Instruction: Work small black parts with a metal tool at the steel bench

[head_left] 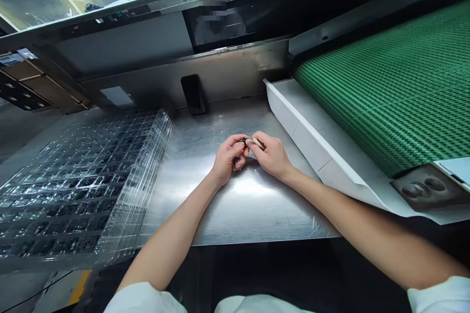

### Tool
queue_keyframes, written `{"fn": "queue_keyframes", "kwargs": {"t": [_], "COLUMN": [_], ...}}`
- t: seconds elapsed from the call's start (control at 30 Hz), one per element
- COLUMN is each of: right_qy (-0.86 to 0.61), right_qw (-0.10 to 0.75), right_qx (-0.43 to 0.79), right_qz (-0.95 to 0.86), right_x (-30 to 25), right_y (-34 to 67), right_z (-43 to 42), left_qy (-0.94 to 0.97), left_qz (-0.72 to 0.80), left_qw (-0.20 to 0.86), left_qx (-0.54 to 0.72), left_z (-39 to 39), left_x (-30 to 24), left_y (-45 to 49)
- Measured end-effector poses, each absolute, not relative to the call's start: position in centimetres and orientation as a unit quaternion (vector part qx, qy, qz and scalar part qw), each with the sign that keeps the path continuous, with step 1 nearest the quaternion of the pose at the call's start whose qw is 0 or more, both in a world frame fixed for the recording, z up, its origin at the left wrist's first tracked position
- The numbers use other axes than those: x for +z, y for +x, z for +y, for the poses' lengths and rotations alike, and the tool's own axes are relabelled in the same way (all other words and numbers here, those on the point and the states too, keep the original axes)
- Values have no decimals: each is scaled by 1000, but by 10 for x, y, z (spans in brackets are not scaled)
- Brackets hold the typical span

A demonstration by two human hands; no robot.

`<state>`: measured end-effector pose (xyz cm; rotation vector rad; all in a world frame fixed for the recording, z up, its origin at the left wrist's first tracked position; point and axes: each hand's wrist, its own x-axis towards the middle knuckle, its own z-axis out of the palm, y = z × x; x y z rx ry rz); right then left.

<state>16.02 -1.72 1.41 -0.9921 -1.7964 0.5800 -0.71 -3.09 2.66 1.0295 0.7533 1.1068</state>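
Observation:
Over the metal worktop [227, 215], both hands meet in the middle of the view. My left hand [229, 159] is closed, pinching a small black part [244, 141] between thumb and forefinger. Another dark bit shows under its curled fingers, too small to name. My right hand [270, 154] grips a short, slim tool with a pale tan handle [258, 143], like a small knife or pick. The tool's tip end is at the black part, and fingers partly hide it.
Stacked clear plastic trays [121, 190] holding dark parts stand at the left. A black phone [193, 94] leans on the back wall. To the right are a white chute [304, 132] and a green mesh conveyor belt [396, 78]. A dark block with two round hollows [428, 187] lies beside the belt.

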Motion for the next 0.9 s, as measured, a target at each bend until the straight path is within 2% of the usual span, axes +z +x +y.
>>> {"fn": "queue_keyframes", "kwargs": {"t": [0.13, 0.33, 0.63, 0.9], "right_qy": [-408, -425, -300, -288], "right_qw": [488, 559, 472, 442], "right_qx": [217, 172, 126, 71], "right_qz": [-740, -691, -820, -847], "right_x": [14, 13, 11, -1], "right_y": [161, 162, 146, 146], "right_z": [-16, -18, -28, -25], "left_qy": [458, 367, 202, 146], "left_qz": [337, 340, 342, 358], "left_qw": [658, 680, 674, 648], "left_qx": [493, 537, 623, 656], "left_z": [-30, -24, -17, -21], "left_x": [25, 22, 27, 33], "left_y": [-6, -9, -14, -10]}}
